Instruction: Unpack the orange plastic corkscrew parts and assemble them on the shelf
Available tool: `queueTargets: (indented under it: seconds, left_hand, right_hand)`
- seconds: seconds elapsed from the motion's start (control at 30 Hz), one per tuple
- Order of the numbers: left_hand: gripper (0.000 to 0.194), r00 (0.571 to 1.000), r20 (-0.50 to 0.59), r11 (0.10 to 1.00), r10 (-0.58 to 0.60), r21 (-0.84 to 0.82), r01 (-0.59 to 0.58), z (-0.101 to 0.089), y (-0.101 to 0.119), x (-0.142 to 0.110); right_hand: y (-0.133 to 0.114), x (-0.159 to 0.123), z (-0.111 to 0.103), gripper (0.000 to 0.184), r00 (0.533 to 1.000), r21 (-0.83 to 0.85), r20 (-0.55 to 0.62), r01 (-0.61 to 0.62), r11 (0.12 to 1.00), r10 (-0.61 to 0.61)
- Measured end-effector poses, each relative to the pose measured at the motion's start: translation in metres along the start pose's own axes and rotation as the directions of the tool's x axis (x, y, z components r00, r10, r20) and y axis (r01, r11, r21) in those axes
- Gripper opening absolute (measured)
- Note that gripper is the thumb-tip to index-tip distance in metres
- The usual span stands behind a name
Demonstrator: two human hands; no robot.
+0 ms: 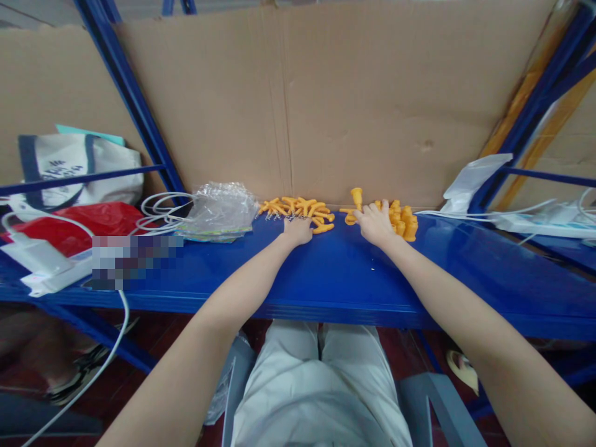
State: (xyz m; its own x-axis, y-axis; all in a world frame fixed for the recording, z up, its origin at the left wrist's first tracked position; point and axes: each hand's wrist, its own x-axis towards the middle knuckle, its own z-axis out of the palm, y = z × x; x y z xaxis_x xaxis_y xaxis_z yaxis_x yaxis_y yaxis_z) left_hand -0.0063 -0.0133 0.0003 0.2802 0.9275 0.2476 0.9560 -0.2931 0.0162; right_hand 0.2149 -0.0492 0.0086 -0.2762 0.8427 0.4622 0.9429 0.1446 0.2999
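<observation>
On blue tbl [335,279], orange-yellow plastic pcs [404,218], R fingers [370,208] touching.

1. We see bright, diffuse light spread evenly over the brown cardboard panel [372,105].
2. We note pale glare on the glossy blue tabletop [326,279], towards the right, and glints on the clear plastic bags [218,210].
3. We find the dark red floor [165,332] dim.
4. We observe wide-angle stretching near the edges, soft detail in the orange branched plastic pieces [305,205], and a pixelated patch [135,261] at left.
</observation>
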Motion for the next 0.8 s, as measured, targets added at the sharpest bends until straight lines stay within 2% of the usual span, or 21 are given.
queueTargets:
  seconds: [0.2,0.33,0.43,0.57,0.67,0.8]
  left_hand:
    - [0.046,1.000,0.002,0.999,-0.030,-0.024,0.030,-0.005,0.000,0.000]
    - [0.042,0.995,-0.096,0.998,-0.022,-0.056,0.017,-0.008,0.000,0.001]
    - [0.045,0.967,-0.235,0.985,0.096,-0.115,-0.126,-0.010,0.003,0.001]
    - [0.050,0.877,-0.376,0.915,0.300,-0.146,-0.376,-0.009,0.013,-0.002]
    - [0.049,0.830,-0.388,0.852,0.401,-0.174,-0.493,-0.005,0.022,-0.004]
    - [0.047,0.832,-0.369,0.796,0.415,-0.295,-0.528,0.000,0.027,-0.003]
  right_hand:
    - [0.002,0.000,-0.004,0.041,0.997,0.017,-0.068,-0.023,1.000,0.025]
    - [0.002,0.000,-0.006,0.037,0.988,0.070,-0.149,-0.022,0.997,0.032]
    - [-0.001,0.000,-0.006,0.038,0.979,0.123,-0.205,0.004,0.992,0.022]
    - [-0.008,-0.001,-0.006,0.039,0.968,0.203,-0.251,0.059,0.977,-0.006]
    - [-0.011,-0.002,-0.006,0.040,0.969,0.226,-0.245,0.096,0.969,-0.039]
    - [-0.011,-0.003,-0.006,0.040,0.966,0.250,-0.249,0.138,0.958,-0.075]
